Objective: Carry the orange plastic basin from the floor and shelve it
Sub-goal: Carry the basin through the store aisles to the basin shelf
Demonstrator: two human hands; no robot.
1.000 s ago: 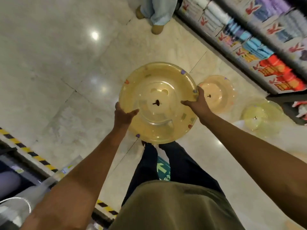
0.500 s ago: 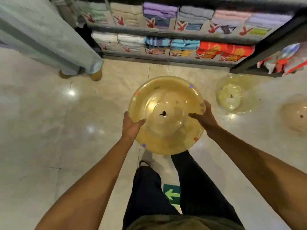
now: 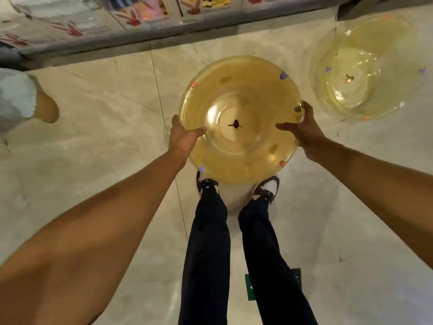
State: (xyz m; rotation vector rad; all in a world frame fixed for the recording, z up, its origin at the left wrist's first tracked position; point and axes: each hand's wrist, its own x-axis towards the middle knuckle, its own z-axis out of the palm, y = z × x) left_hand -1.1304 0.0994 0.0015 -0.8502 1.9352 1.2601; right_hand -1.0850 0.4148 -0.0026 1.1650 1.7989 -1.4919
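Observation:
The orange see-through plastic basin is held in the air above my feet, its opening facing up at me. Small purple and orange stickers dot its rim, and a dark knob sits at its centre. My left hand grips the left rim with the thumb inside the bowl. My right hand grips the right rim the same way. The bottom shelf runs across the top of the view, just beyond the basin.
A yellowish basin lies on the marble floor at the upper right. Another person's shoe and light trouser leg stand at the left. Packaged goods fill the shelf. A green floor sticker lies behind my legs.
I have stepped closer to the shelf, so it now fills the top edge. The basin stays in both hands. The yellowish basin looks nearer, and a third basin has left the view.

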